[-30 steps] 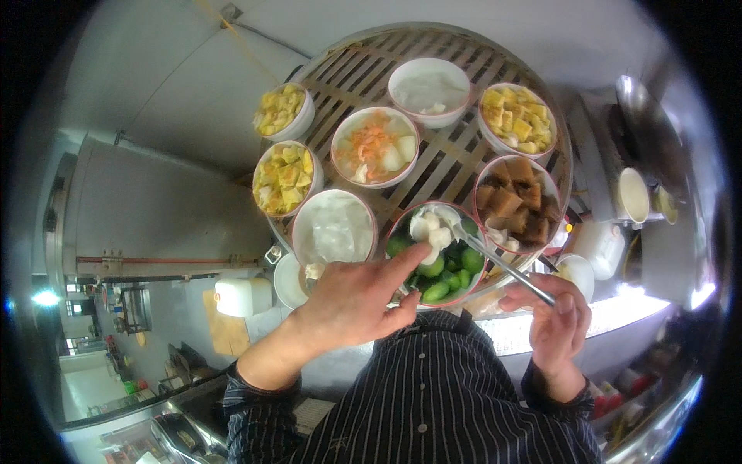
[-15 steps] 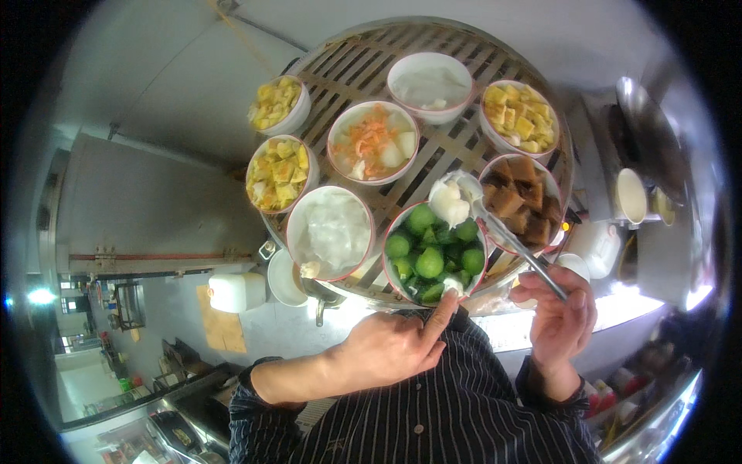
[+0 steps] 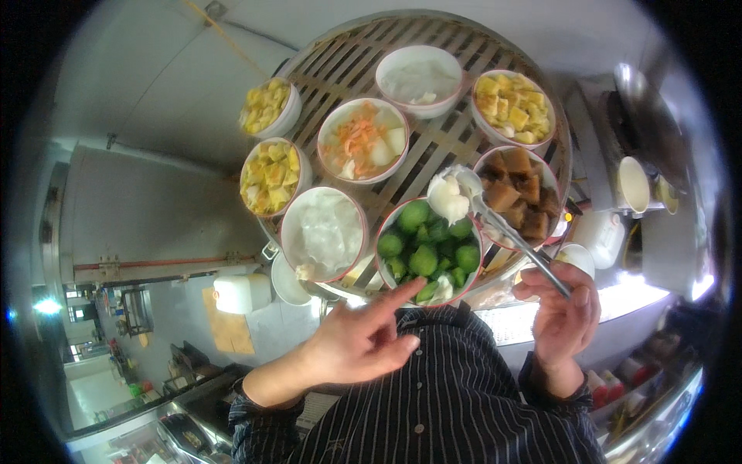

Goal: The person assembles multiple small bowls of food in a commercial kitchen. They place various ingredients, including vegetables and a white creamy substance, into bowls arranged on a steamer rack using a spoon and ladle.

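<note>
My right hand [image 3: 563, 313] grips the handle of a metal spoon [image 3: 516, 234]. White, lard-like paste [image 3: 450, 198] fills its head, which hangs over the far edge of a bowl of green vegetable pieces [image 3: 423, 259]. A white lump [image 3: 443, 290] lies at that bowl's near edge. My left hand [image 3: 352, 340] is beside it, index finger stretched toward the lump, thumb apart, nothing held. Just left, a bowl of translucent white pieces [image 3: 325, 232] has a small white dab [image 3: 304, 272] on its near rim. Brown cubes [image 3: 519, 189] fill the bowl to the right.
The bowls stand on a round slatted steamer rack [image 3: 328, 77]. Farther back are yellow chunks [image 3: 510, 104], orange shreds over pale pieces [image 3: 363, 138] and another translucent white bowl [image 3: 421, 77]. A white plastic jug [image 3: 241, 294] is below left.
My left hand has drawn back left from the white lump, leaving it at the near edge of the green bowl; its thumb has spread. The spoon stays nearly where it was.
</note>
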Tool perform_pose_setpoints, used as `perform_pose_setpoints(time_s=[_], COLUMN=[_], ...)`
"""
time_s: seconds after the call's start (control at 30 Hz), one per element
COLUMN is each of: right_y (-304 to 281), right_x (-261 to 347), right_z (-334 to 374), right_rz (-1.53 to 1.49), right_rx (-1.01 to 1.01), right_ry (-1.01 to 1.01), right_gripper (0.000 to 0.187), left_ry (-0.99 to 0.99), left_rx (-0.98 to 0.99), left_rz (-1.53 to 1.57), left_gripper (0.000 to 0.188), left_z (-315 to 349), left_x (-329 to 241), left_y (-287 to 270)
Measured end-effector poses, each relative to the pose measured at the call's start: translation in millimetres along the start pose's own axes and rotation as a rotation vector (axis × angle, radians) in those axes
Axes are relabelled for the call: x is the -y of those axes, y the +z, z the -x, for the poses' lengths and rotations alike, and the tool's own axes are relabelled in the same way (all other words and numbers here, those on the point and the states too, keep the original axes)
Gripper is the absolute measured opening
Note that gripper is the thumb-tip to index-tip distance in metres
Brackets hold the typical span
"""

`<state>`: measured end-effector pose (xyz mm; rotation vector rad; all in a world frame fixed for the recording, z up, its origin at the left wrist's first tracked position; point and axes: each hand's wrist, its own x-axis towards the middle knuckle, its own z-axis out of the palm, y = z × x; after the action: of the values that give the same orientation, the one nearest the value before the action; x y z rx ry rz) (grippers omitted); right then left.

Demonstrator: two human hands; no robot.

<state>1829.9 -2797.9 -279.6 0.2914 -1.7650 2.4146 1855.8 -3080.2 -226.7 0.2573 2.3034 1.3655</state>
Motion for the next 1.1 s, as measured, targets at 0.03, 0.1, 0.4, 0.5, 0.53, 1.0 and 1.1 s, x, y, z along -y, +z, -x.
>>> perform_pose_setpoints(time_s=[0.03, 0.1, 0.4, 0.5, 0.53, 1.0, 1.1], right_y=[0, 0, -1, -1, -1, -4, -5], right_x=[0, -1, 2, 2, 2, 2, 2], right_z=[0, -1, 1, 1, 1, 3, 3], right_rz=[-0.005, -0.015, -0.002, 0.000, -0.003, -0.032, -0.036], right_rx=[0.003, 0.001, -0.002, -0.004, -0.005, 0.006, 0.006], right_ry=[-0.003, 0.000, 0.013, 0.022, 0.030, 0.053, 0.046], right_gripper=[0.052, 0.052, 0.052, 0.052, 0.052, 0.052, 0.051], left_ry=[0.098, 0.294, 0.577, 0.562, 0.552, 0.433, 0.408], left_rx=[-0.011, -0.031, -0.178, -0.232, -0.244, -0.223, -0.198], left_rz=[-0.113, -0.340, -0.950, -0.854, -0.793, -0.637, -0.635], left_gripper=[0.068, 0.070, 0.052, 0.048, 0.045, 0.016, 0.016], left_z=[-2, -8, -16, -18, -20, -39, -39], left_x=[1, 3, 7, 11, 13, 7, 5], left_y=[3, 10, 17, 13, 13, 18, 18])
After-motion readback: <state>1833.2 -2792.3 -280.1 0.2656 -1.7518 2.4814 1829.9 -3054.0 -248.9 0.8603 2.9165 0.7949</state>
